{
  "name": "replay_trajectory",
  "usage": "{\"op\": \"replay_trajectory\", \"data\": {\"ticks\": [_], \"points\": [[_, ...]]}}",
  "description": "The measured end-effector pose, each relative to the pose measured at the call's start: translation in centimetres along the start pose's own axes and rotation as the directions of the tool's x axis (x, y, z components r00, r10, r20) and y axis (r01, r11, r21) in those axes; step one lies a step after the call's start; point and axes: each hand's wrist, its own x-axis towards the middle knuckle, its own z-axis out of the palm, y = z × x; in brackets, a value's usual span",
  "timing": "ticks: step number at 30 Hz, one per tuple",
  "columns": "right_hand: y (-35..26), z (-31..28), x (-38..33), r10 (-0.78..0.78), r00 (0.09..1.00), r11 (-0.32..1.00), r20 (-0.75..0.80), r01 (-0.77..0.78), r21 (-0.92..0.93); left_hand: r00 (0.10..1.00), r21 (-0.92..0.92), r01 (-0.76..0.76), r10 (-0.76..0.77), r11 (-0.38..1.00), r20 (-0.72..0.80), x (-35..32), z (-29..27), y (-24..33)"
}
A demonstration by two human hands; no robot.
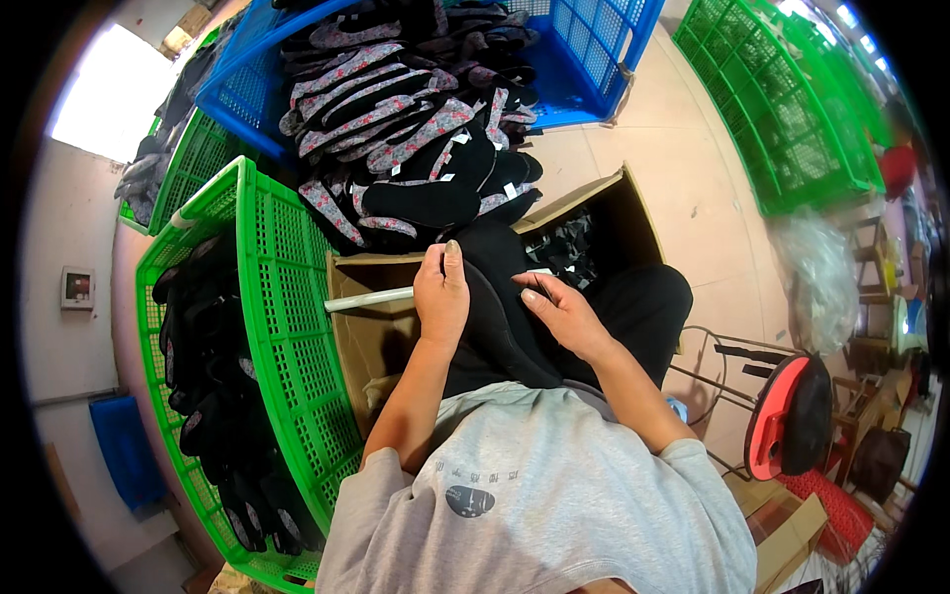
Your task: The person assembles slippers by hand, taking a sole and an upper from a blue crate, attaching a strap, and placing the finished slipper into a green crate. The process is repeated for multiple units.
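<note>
A black padded fabric piece [488, 322] with a curved edge lies over my lap. My left hand [441, 297] is closed on its upper left edge, thumb on top. A pale rod [371, 299] runs from beside the green crate to my left hand; whether the hand touches it is hidden. Just right of the piece, my right hand [566, 315] is closed with thumb and forefinger near each other. What those fingers hold, if anything, is too small to make out. In front of my hands lies a heap of black and floral fabric pieces [396, 124].
A blue crate [584, 59] stands behind the heap. At my left is a green crate [297, 327] of black pieces. An open cardboard box [641, 213] with small dark items sits by my knees. Another green crate [762, 109] and a red-and-black stool [782, 416] are at right.
</note>
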Motion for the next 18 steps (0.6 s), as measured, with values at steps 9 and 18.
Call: {"op": "replay_trajectory", "data": {"ticks": [9, 18], "points": [[1.2, 1.5, 0.9, 0.075, 0.987, 0.983, -0.143, -0.049, 0.176, 0.974, -0.328, 0.212, -0.173, 0.92, 0.144, -0.1, 0.3, 1.8], [3.5, 1.1, 0.7, 0.157, 0.984, 0.958, -0.084, -0.131, 0.257, 0.922, -0.481, 0.385, -0.306, 0.787, 0.237, -0.7, 0.4, 2.1]]}}
